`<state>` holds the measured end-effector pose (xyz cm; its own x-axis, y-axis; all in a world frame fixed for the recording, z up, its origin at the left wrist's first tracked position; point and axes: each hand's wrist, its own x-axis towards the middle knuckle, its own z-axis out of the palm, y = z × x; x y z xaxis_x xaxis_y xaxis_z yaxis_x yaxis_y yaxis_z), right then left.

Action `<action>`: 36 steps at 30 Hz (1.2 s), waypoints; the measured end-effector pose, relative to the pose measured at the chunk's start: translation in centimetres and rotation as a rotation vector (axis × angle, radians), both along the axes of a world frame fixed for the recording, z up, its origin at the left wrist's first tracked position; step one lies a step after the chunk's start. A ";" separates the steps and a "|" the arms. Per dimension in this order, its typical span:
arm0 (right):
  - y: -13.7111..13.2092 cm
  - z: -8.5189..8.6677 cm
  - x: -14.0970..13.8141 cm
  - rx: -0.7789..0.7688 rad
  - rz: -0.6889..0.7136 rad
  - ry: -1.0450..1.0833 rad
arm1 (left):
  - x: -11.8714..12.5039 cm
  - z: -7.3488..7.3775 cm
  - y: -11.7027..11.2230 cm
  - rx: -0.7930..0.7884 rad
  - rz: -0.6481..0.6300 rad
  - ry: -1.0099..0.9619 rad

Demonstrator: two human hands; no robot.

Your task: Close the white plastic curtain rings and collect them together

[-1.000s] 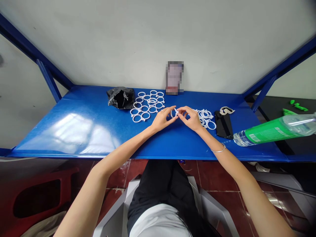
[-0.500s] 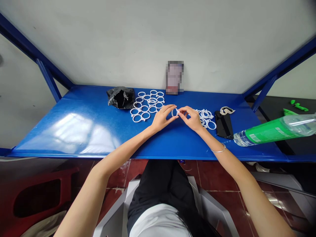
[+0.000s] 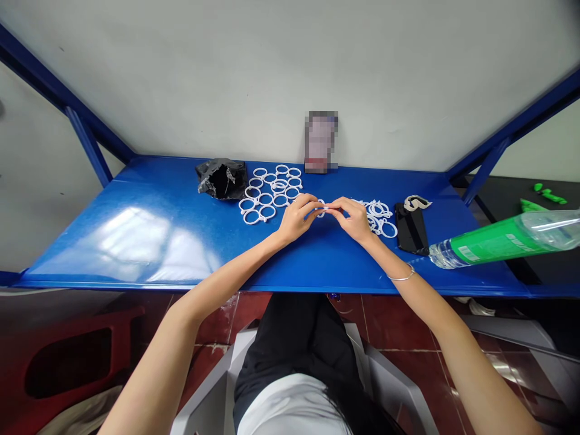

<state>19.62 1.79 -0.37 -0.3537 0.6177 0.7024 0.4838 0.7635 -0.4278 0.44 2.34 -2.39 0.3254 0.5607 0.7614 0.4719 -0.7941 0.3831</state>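
A white plastic ring point(image 3: 321, 202) is pinched between my two hands above the blue table. My left hand point(image 3: 296, 217) grips it from the left, thumb and fingers drawn together. From the other side, my right hand point(image 3: 353, 217) pinches it as well; the fingertips of both hands nearly meet and hide part of it. Several white rings with small knobs point(image 3: 266, 199) lie spread out beyond and left of my left hand. A looser pile of white rings point(image 3: 378, 209) lies just right of my right hand, some overlapping.
A black plastic bag point(image 3: 206, 181) sits open at the back left. Against the wall leans a blurred-out upright panel point(image 3: 319, 142). To the right are a black phone point(image 3: 411, 232), a whitish curled piece point(image 3: 417, 203) and a green-labelled plastic bottle point(image 3: 502, 238). Blue frame bars rise at both sides.
The ring between my hands has turned and is now mostly covered by my fingers. My left fingers have closed in, and both hands' fingertips have come together.
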 end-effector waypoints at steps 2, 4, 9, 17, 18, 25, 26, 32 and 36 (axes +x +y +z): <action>0.0 -0.1 0.0 -0.006 -0.006 -0.004 | 0.0 0.0 0.0 -0.025 -0.009 0.008; 0.1 -0.1 0.1 -0.017 -0.005 -0.006 | 0.0 -0.1 0.0 -0.040 -0.009 0.015; 0.1 -0.1 0.1 -0.024 0.011 -0.005 | 0.0 -0.2 0.0 -0.043 -0.009 0.020; 0.1 -0.2 0.1 -0.011 0.010 0.001 | 0.0 -0.2 -0.1 -0.040 -0.027 0.028; 0.1 -0.2 0.1 -0.014 0.009 0.000 | 0.0 -0.1 -0.1 -0.038 -0.029 0.030; 0.0 -0.2 0.1 -0.011 0.003 -0.015 | 0.1 -0.3 0.0 -0.007 -0.002 0.035; -0.1 -0.2 0.1 -0.007 0.002 -0.019 | 0.1 -0.4 0.0 -0.002 0.000 0.037; -0.1 -0.1 0.1 0.056 0.015 -0.024 | 0.2 -0.5 0.1 0.085 0.003 0.014; -0.1 0.0 0.0 0.097 0.019 -0.030 | 0.3 -0.5 0.1 0.151 0.023 0.005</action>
